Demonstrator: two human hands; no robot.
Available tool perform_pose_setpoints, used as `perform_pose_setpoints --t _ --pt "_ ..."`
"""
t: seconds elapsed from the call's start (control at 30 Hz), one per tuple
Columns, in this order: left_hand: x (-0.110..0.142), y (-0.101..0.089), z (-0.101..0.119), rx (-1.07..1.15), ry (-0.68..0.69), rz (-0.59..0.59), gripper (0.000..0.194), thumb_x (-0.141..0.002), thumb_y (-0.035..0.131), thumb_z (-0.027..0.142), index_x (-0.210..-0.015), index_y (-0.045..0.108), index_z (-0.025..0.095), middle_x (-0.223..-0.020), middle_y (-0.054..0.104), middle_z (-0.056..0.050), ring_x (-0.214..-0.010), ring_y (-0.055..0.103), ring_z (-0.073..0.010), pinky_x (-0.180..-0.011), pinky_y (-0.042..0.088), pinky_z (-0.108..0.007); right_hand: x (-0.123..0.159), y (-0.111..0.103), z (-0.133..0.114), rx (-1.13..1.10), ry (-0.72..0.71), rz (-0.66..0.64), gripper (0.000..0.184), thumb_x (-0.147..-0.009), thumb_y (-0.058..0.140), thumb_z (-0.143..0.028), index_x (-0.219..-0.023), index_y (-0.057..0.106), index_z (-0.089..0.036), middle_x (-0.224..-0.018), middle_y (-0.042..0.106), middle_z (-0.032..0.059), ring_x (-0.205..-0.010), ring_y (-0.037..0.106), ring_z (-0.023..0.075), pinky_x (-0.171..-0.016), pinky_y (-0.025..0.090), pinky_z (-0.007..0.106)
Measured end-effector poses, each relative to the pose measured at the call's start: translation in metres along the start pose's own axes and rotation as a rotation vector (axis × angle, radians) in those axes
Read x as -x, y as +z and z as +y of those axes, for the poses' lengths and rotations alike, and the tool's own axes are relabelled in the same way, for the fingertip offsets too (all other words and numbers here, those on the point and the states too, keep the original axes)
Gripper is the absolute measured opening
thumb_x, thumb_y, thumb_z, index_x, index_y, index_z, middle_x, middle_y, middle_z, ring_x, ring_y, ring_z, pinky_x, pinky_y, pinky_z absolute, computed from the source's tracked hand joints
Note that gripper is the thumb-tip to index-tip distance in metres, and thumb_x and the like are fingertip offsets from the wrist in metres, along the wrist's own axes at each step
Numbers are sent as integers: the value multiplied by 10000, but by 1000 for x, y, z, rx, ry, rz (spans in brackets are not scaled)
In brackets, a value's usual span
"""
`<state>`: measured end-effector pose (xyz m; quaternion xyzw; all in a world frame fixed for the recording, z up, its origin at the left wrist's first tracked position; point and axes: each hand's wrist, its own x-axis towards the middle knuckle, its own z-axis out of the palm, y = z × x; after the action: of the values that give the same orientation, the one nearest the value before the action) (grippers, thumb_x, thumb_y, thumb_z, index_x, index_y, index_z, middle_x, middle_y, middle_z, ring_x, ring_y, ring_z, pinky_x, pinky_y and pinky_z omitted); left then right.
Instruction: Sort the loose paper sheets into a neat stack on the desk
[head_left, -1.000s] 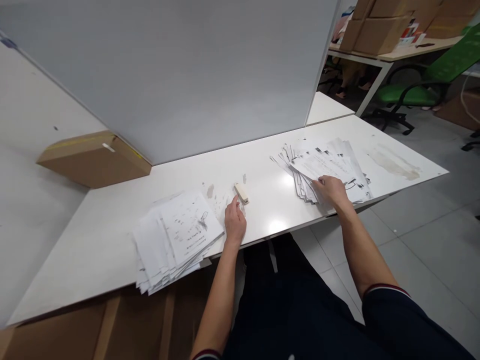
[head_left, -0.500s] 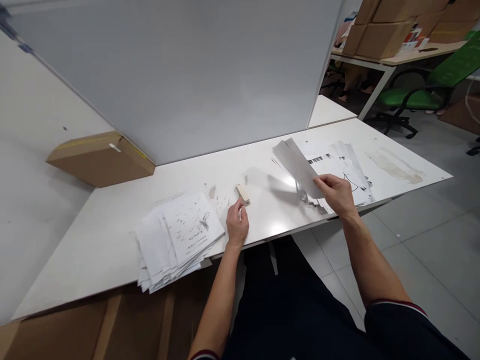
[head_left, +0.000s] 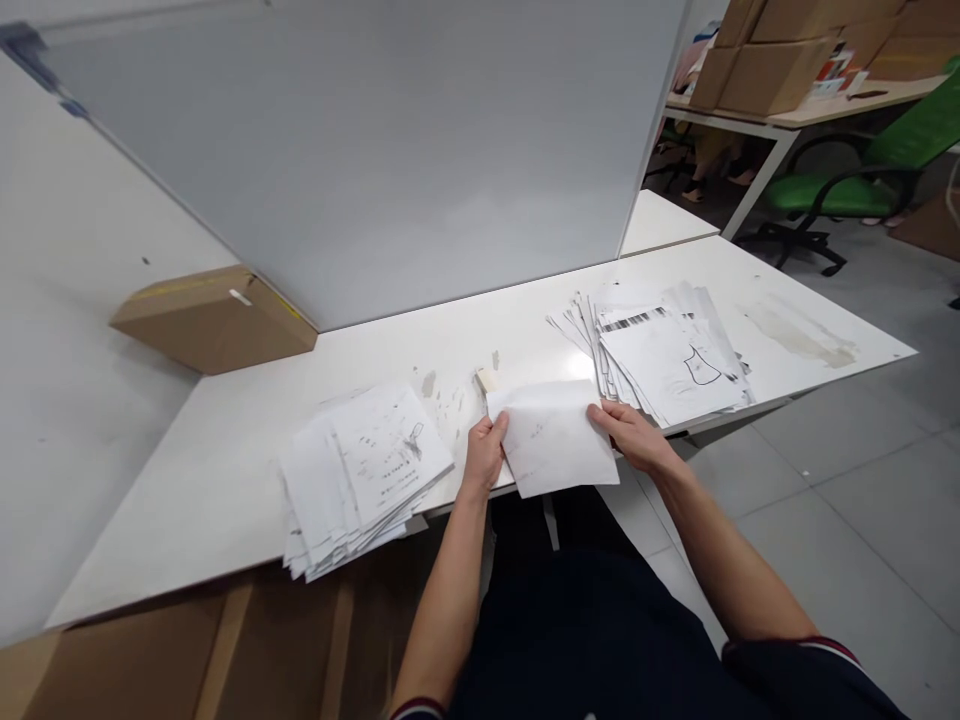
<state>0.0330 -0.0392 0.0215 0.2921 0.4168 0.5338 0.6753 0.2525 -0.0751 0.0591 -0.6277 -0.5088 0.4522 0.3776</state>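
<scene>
A white sheet of paper [head_left: 559, 440] is held by its two sides over the front edge of the table; whether more than one sheet is there I cannot tell. My left hand [head_left: 484, 452] is closed on its left side, thumb on top. At its upper right side, my right hand [head_left: 628, 432] pinches it. Behind the paper's left corner shows the end of a small cream stapler [head_left: 486, 380], the rest hidden. To the left lies a messy stack of printed papers [head_left: 367, 470]. Another pile of papers [head_left: 667, 365], the top one with a black outline, is on the right.
The white table [head_left: 225, 450] has grey smudges. A whiteboard [head_left: 375, 160] stands along its back, with a cardboard box [head_left: 225, 315] at the left. Open cartons [head_left: 142, 650] are below the table. A green chair [head_left: 840, 190] and another desk with boxes [head_left: 772, 75] stand at far right.
The paper has come from the right pile to the middle in my right hand. My left hand, earlier at the stapler, now grips the paper's left side.
</scene>
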Motion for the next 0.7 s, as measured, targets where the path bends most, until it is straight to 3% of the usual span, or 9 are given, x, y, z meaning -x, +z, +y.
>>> perform_pose_setpoints --t 0.07,0.17,0.23,0.3,0.4,0.53,0.7 --pt "-1 -2 0 2 -31 -2 383 -632 744 402 -873 666 115 -839 720 -88 -950 650 -256 -873 496 -402 -3 -4 0 64 -15 5 415 -793 459 -566 -624 537 -195 -538 501 -12 -533 475 138 -456 348 237" --pt "-1 -3 1 25 -55 13 398 -618 756 389 -882 668 105 -857 718 -110 -961 647 -265 -883 490 -408 -5 -21 -7 169 -133 244 385 -797 486 -515 -588 501 -192 -542 471 -13 -554 448 134 -489 332 240" --pt "-2 -3 2 8 -71 5 431 -620 755 385 -932 665 101 -874 717 -119 -972 643 -267 -894 483 -410 -5 -36 -13 77 -239 431 305 -786 528 -479 -674 551 -197 -619 528 -4 -610 487 142 -538 367 244" --pt "-2 -3 2 -26 -87 -12 467 -631 745 392 -987 653 105 -896 715 -120 -980 639 -266 -898 478 -412 -5 -48 -18 -138 -312 522 265 -777 546 -470 -840 584 -216 -744 595 9 -676 538 153 -586 407 253" --pt "-3 -1 3 -76 -91 -35 492 -634 737 401 -1028 636 125 -954 708 -110 -1002 628 -264 -899 473 -406 -11 -47 -16 -308 -267 447 338 -763 540 -479 -994 562 -233 -798 624 15 -656 563 151 -575 422 259" --pt "-3 0 3 -75 -78 -5 477 -646 722 426 -1012 630 134 -1039 685 -113 -1041 608 -254 -912 463 -383 -24 -11 3 1 -7 196 386 -727 554 -423 -1023 595 -179 -638 580 -8 -562 522 148 -532 393 259" --pt "-3 -2 0 -69 -71 7 493 -703 661 481 -1032 621 115 -1016 682 -138 -1019 615 -256 -900 465 -388 -26 32 18 239 -38 221 405 -760 477 -386 -1065 600 -150 -520 454 -51 -536 460 145 -563 376 263"
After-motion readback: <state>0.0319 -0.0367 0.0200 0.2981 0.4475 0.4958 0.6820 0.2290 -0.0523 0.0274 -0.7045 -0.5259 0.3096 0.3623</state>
